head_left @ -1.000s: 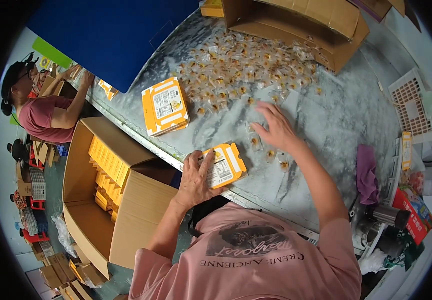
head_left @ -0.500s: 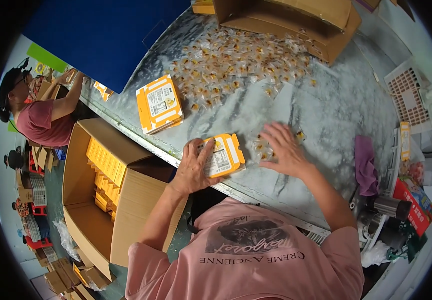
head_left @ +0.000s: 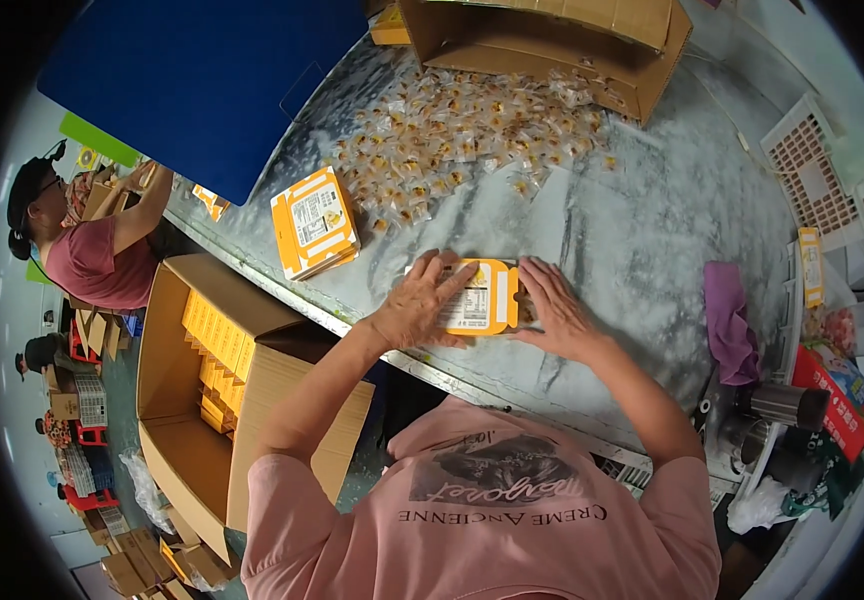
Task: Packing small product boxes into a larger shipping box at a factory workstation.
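A small yellow and white carton box lies on the grey marbled tabletop near its front edge. My left hand is closed over the box's left part, fingers across the top. At its right end my right hand curves inward, fingers on the far side and thumb on the near side. Between them, small clear-wrapped packets sit against the box's end, partly hidden by the fingers. Farther off spreads a big heap of similar packets. Left of it is a stack of flat yellow cartons.
An open brown carton holding rows of yellow boxes stands left, below table level. A tipped brown carton backs the heap. A blue panel overhangs the far left. Purple cloth lies right. A co-worker works at far left.
My right hand has moved left to the box's end, bringing the packets under it against the box. The box now lies more level, slightly to the right, with my left hand still on it.
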`<state>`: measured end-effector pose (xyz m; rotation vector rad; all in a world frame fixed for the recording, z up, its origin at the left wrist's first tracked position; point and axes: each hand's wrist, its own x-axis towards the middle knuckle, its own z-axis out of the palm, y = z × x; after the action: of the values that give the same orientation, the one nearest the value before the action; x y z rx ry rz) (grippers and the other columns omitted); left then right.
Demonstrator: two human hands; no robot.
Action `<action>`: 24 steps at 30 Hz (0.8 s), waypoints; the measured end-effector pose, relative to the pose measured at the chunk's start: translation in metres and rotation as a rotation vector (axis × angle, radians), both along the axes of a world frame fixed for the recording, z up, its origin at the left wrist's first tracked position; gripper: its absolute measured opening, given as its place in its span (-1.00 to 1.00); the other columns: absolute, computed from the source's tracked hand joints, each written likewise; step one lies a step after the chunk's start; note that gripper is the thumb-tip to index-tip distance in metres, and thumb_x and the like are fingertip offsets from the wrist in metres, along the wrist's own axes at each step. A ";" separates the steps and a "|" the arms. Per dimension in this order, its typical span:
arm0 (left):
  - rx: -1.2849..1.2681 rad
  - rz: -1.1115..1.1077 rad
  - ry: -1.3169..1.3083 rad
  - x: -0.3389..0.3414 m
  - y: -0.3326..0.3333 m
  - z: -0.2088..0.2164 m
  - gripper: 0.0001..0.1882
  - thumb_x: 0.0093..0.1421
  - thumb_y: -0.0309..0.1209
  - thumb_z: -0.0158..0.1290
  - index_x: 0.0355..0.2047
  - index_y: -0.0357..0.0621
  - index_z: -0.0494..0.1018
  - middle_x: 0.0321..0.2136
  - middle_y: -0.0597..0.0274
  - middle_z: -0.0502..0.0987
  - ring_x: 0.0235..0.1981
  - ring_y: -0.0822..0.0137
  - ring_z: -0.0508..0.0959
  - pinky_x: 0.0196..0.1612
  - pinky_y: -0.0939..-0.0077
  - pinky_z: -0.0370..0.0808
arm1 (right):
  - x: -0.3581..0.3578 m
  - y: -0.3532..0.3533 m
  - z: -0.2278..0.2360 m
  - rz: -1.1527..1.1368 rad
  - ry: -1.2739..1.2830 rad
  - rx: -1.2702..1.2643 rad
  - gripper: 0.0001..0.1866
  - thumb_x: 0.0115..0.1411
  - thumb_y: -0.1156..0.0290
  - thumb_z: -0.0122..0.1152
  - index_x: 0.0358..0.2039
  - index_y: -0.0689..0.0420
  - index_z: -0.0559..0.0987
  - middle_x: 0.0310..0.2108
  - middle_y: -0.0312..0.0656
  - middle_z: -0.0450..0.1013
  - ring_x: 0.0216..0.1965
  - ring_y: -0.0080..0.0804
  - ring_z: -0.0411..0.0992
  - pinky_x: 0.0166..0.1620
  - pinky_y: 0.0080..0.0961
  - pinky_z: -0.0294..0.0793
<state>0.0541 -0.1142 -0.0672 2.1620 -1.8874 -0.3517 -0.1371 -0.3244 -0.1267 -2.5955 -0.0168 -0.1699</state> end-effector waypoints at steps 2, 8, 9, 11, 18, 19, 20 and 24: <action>-0.001 0.030 0.004 -0.007 0.003 0.002 0.20 -0.31 0.00 0.46 0.33 -0.07 0.13 0.18 -0.09 0.17 0.16 -0.18 0.22 0.25 0.04 0.27 | -0.002 0.001 0.002 0.000 0.006 -0.054 0.19 -0.09 0.02 0.50 0.36 0.26 -0.05 0.39 0.02 -0.10 0.42 -0.03 -0.14 0.45 -0.16 -0.19; -0.009 0.105 0.056 -0.014 0.013 -0.002 0.20 -0.32 -0.02 0.47 0.33 -0.04 0.13 0.16 -0.08 0.17 0.15 -0.16 0.23 0.22 0.05 0.33 | -0.019 -0.001 0.048 -0.246 0.290 0.000 0.09 -0.11 0.03 0.51 0.31 0.23 0.12 0.22 0.00 0.12 0.20 -0.02 0.23 0.21 -0.16 0.30; -0.011 0.105 0.074 -0.014 0.013 -0.002 0.19 -0.31 -0.02 0.47 0.33 -0.04 0.13 0.16 -0.09 0.17 0.15 -0.16 0.23 0.22 0.06 0.33 | -0.019 -0.001 0.051 -0.261 0.288 0.123 -0.04 -0.03 0.16 0.48 0.28 0.24 0.16 0.12 -0.02 0.16 0.06 -0.04 0.36 0.09 -0.21 0.42; -0.010 0.104 0.054 -0.017 0.009 -0.001 0.19 -0.31 -0.03 0.47 0.33 -0.05 0.13 0.16 -0.09 0.17 0.15 -0.17 0.23 0.21 0.06 0.34 | -0.015 -0.001 0.035 -0.239 0.276 0.206 -0.10 0.01 0.24 0.44 0.27 0.27 0.18 0.12 -0.02 0.16 0.05 -0.04 0.38 0.09 -0.24 0.42; -0.003 0.161 0.078 -0.026 0.013 0.003 0.19 -0.31 -0.02 0.47 0.32 -0.06 0.13 0.14 -0.09 0.18 0.13 -0.17 0.24 0.17 0.06 0.38 | -0.001 0.012 0.008 -0.113 0.183 0.487 -0.46 0.21 0.52 0.15 0.20 0.32 0.29 0.11 -0.01 0.21 -0.06 -0.18 0.46 0.02 -0.41 0.51; -0.003 0.169 0.077 -0.026 0.015 0.002 0.19 -0.31 -0.02 0.47 0.32 -0.06 0.13 0.14 -0.09 0.18 0.13 -0.17 0.24 0.17 0.06 0.38 | 0.001 0.004 0.005 -0.180 0.159 0.435 -0.50 0.20 0.51 0.16 0.16 0.32 0.33 0.09 -0.01 0.24 -0.08 -0.19 0.47 -0.02 -0.44 0.53; -0.019 0.168 0.065 -0.026 0.016 0.001 0.19 -0.31 -0.02 0.47 0.32 -0.06 0.14 0.14 -0.09 0.18 0.12 -0.16 0.24 0.16 0.05 0.38 | 0.005 -0.002 0.004 -0.252 0.135 0.384 -0.53 0.20 0.51 0.16 0.12 0.31 0.38 0.06 0.00 0.27 -0.11 -0.19 0.48 -0.06 -0.46 0.55; -0.023 0.197 0.027 -0.028 0.015 0.001 0.17 -0.31 -0.01 0.46 0.31 -0.09 0.16 0.13 -0.07 0.18 0.09 -0.15 0.26 0.14 0.05 0.39 | 0.028 -0.021 0.024 -0.373 0.003 0.375 -0.62 0.18 0.51 0.18 0.03 0.27 0.47 -0.04 0.00 0.34 -0.17 -0.18 0.47 -0.18 -0.45 0.54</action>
<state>0.0257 -0.0988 -0.0664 2.2910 -1.6378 -0.3159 -0.1087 -0.3457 -0.1029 -2.2012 0.4586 -0.2739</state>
